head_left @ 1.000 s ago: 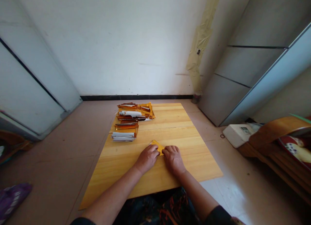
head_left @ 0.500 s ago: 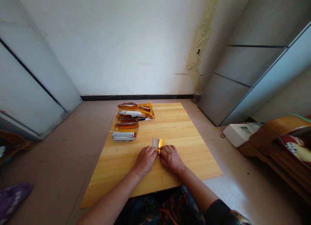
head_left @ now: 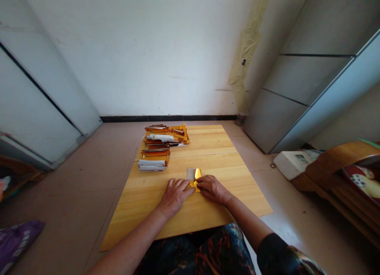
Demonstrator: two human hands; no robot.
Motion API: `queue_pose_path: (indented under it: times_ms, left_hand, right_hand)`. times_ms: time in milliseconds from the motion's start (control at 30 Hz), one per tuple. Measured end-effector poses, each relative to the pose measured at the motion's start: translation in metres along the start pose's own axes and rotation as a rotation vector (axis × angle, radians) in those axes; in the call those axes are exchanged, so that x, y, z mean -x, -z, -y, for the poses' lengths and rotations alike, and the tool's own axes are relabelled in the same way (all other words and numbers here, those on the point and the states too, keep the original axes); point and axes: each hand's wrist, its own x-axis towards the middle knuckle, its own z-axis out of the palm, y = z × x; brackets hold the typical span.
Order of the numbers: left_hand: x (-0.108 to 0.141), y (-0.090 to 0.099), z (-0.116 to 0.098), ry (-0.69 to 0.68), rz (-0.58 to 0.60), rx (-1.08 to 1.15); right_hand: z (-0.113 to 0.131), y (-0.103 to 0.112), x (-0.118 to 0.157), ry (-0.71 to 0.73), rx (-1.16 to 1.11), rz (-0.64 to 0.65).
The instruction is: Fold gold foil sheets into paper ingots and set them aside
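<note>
A small sheet of gold foil paper (head_left: pixel 197 174), grey-white along its left part, lies on the wooden board. Its lower part is folded into a narrow shape between my hands. On the left side of the fold rests my left hand (head_left: pixel 174 193), fingers apart and thumb reaching toward the paper's lower edge. My right hand (head_left: pixel 214 189) has its fingers drawn together at the paper's right edge, pinching the fold there. The right fingertips hide a bit of the foil.
Stacks of gold-orange foil sheets (head_left: pixel 156 153) and a white-backed bundle (head_left: pixel 152 165) lie on the board's (head_left: pixel 231 180) far left. A white box (head_left: pixel 291 164) stands on the floor at right, beside wooden furniture (head_left: pixel 329 176). A purple bag (head_left: pixel 20 241) is at lower left.
My left fingers have loosened and spread, moving slightly off the paper. My right hand has shifted a little right, so more of the folded gold part shows.
</note>
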Motion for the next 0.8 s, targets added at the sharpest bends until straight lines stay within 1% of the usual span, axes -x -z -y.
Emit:
queue_pose_path:
  times_ms: [100,233,400,533,667,800]
  left_hand:
    - [0.002,-0.001,0.004,-0.014,0.010,0.001]
    - [0.003,0.000,0.011,-0.033,0.017,0.029]
    - [0.004,0.002,0.015,-0.019,0.020,0.054]
    - [0.005,0.000,0.017,0.012,0.035,0.084]
    - [0.007,-0.001,0.019,0.043,0.067,0.100]
    - [0.005,0.002,0.016,0.063,0.080,0.095]
  right_hand:
    - [0.003,0.006,-0.001,-0.008,-0.015,0.049]
    - [0.012,0.012,-0.004,-0.025,0.020,0.093]
    - [0.019,0.007,-0.015,-0.102,0.131,0.103]
    - [0.019,0.003,-0.023,-0.136,0.176,0.161]
    - [0.017,0.002,-0.024,-0.147,0.177,0.206]
    - [0.017,0.001,-0.021,-0.145,0.187,0.206]
